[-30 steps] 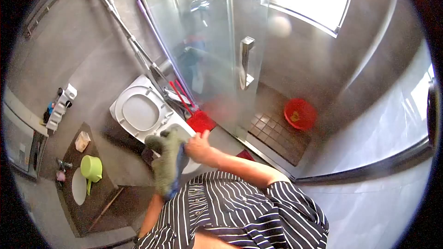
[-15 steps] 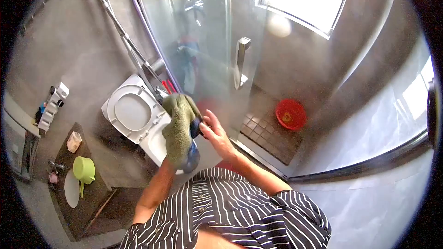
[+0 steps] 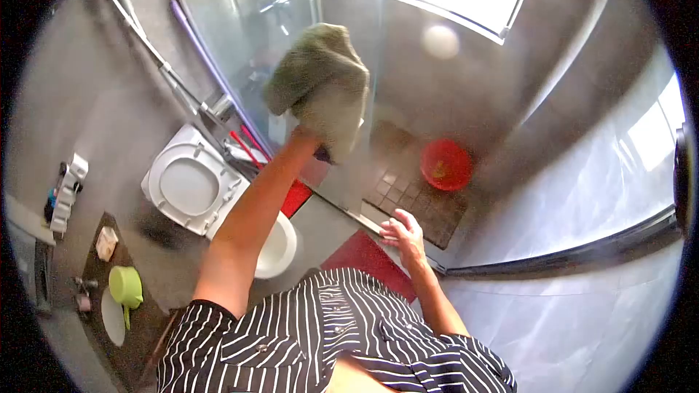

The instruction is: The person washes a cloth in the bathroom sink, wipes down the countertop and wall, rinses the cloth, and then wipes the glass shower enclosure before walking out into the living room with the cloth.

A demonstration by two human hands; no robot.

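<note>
A green cloth [image 3: 328, 76] is raised in front of the glass shower door, bunched and blurred by motion. My left hand [image 3: 309, 137] holds it from below, and the cloth covers its fingers. A small dark blue piece shows beside the wrist. Lower right, above the edge of the red mat [image 3: 368, 262], my right hand [image 3: 404, 235] has its fingers spread with nothing in them. The door's glass [image 3: 244, 51] stands behind the cloth, which hides the door handle.
A white toilet [image 3: 189, 182] with its lid raised stands at left, mop poles [image 3: 156, 58] and a purple pole [image 3: 204, 65] behind it. A red basin [image 3: 445, 164] lies on the shower floor. A green dipper [image 3: 126, 286] rests on the dark counter [image 3: 109, 244].
My left hand has risen with the green cloth from above the toilet to the glass door. My right hand has moved away from the cloth, down and to the right. The view has shifted slightly.
</note>
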